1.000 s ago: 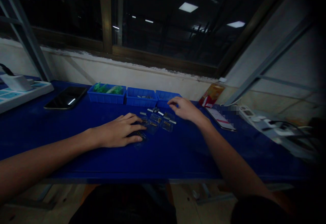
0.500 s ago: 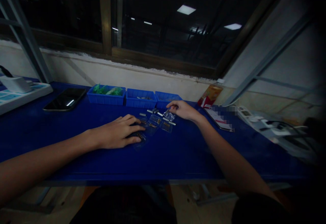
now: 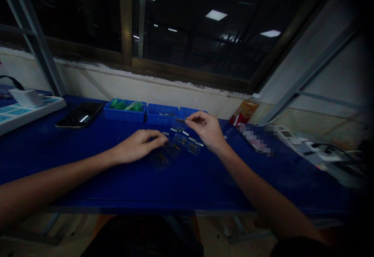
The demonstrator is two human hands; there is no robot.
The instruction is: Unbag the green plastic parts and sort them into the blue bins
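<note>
My right hand [image 3: 206, 130] is raised over the near side of the blue bins, with thumb and fingertips pinching a small packet [image 3: 180, 120] seen nearly edge-on as a thin brownish strip. To its left, my left hand [image 3: 143, 144] is low over the table, its thumb and fingers closed together; whatever lies between them is hidden. Between and below the hands lie several small clear plastic packets [image 3: 193, 147] with thin brass-coloured pieces inside. One such packet [image 3: 160, 158] lies apart, below the left hand. Several short silvery pieces [image 3: 199, 144] are scattered among them.
Along the back stand a blue bin [image 3: 124, 115] of green material, a blue bin [image 3: 159, 119] of small metal pieces and a third blue bin [image 3: 187, 111], partly hidden. Phones [image 3: 78, 115] and power strips flank the work area. A drink bottle [image 3: 244, 110] stands back right.
My right hand has picked up a packet and moved it left and up. My left hand, earlier spread over the packets, has drawn its fingers together, uncovering the nearest packet.
</note>
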